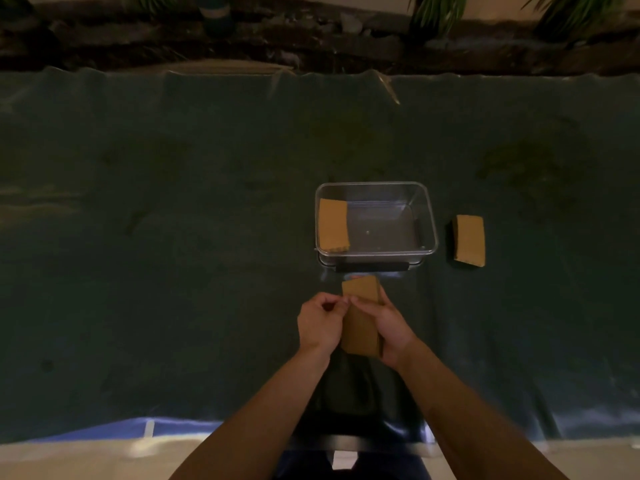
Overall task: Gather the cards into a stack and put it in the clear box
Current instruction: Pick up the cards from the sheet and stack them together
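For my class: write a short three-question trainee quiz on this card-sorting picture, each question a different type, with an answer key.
1. True or false: the clear box already holds a stack of cards.
2. Multiple choice: where does the loose stack lie? A) left of the box B) right of the box C) inside the box
3. Short answer: what are the left hand and right hand doing?

Key
1. True; it lies at the box's left end.
2. B
3. Both hold a held stack between them, just in front of the box.
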The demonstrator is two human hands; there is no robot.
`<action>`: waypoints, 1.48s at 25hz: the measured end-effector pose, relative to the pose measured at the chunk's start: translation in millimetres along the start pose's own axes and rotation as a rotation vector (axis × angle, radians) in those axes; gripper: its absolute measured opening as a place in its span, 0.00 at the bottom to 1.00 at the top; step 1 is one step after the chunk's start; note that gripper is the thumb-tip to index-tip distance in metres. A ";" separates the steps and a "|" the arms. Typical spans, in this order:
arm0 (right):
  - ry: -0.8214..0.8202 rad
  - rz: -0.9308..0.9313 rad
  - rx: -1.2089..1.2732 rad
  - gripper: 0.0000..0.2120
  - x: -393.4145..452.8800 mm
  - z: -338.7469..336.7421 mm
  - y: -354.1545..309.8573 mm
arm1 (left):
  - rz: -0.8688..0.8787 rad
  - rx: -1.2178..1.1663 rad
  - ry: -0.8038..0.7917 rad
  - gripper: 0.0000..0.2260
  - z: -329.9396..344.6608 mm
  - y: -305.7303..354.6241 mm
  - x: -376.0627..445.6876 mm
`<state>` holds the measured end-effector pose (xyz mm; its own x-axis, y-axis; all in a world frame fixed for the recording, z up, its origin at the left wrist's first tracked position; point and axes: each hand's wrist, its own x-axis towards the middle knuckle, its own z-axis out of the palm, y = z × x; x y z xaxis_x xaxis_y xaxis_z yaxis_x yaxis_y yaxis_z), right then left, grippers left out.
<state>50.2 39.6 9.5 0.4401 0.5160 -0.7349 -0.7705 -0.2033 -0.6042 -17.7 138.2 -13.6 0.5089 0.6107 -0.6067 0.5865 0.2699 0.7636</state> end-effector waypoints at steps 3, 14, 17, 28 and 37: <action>0.017 -0.078 0.053 0.17 -5.7 -1.4 -0.1 | 0.148 0.219 0.005 0.10 -2.3 1.7 -6.1; 0.026 -0.147 0.099 0.22 -19.0 -32.4 -20.6 | 0.868 0.978 -0.663 0.59 3.4 57.3 -17.0; 0.024 -0.169 0.105 0.19 -23.6 -48.2 -31.6 | 0.902 1.026 -0.672 0.59 23.9 67.1 -19.7; -0.016 -0.126 -0.009 0.14 -19.9 -191.6 -109.5 | 0.895 1.211 -0.543 0.55 174.0 112.5 -6.8; 0.083 -0.132 -0.234 0.14 15.2 -266.2 -156.5 | 0.845 1.299 -0.453 0.56 267.5 144.4 16.7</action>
<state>300.2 -142.3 10.9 0.5733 0.4828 -0.6620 -0.5806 -0.3306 -0.7440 244.0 -11.8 27.5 0.9435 -0.0727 -0.3232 0.0464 -0.9371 0.3461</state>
